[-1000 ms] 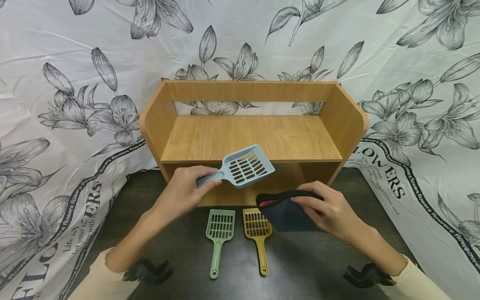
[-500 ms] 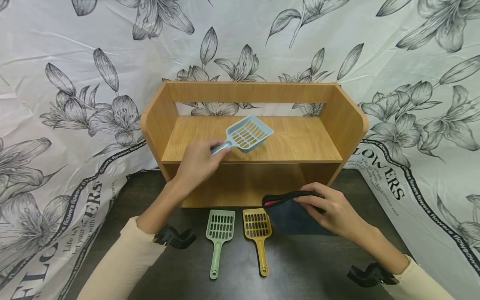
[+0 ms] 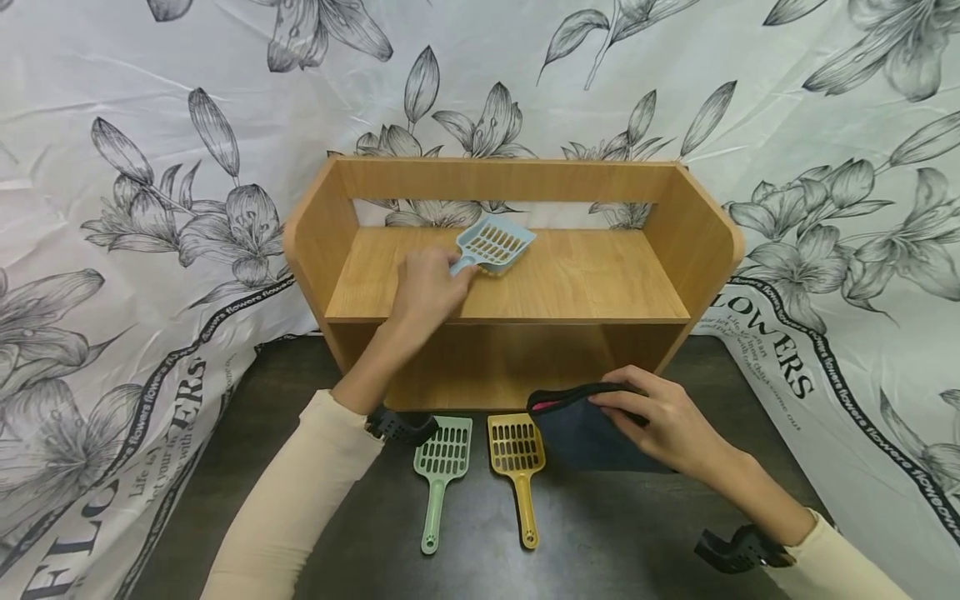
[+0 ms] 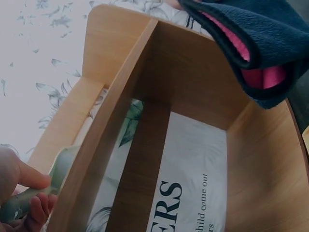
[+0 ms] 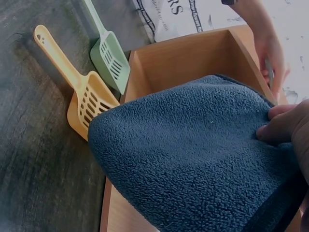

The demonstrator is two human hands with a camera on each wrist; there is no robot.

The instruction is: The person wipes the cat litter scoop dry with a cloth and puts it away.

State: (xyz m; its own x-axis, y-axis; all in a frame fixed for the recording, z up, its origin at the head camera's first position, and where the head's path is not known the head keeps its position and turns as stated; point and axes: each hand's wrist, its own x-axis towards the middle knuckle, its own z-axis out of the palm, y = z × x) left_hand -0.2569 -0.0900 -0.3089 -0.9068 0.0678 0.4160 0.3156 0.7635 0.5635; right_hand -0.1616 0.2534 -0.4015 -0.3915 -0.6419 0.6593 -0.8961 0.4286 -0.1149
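Note:
My left hand (image 3: 431, 287) grips the handle of a light blue slotted litter scoop (image 3: 497, 242) over the upper board of the wooden shelf (image 3: 592, 275). The scoop's head points back and to the right, close over the board. In the left wrist view, the shelf's edge hides part of the scoop (image 4: 62, 166). My right hand (image 3: 663, 417) pinches the black-edged rim of a folded dark blue fleecy cloth (image 3: 581, 437) between thumb and fingers. Pink lining shows inside its fold (image 4: 263, 77). The cloth hangs in front of the shelf's lower right part.
A green litter scoop (image 3: 442, 450) and a yellow litter scoop (image 3: 517, 446) lie side by side on the dark table (image 3: 600, 533), heads toward the shelf. A raised side panel (image 3: 693, 237) bounds each end of the shelf. Flower-printed white fabric (image 3: 150, 67) hangs behind.
My left hand has carried the light blue scoop up, back and slightly right, from in front of the shelf to over its upper board. My right hand and the cloth have shifted only slightly right.

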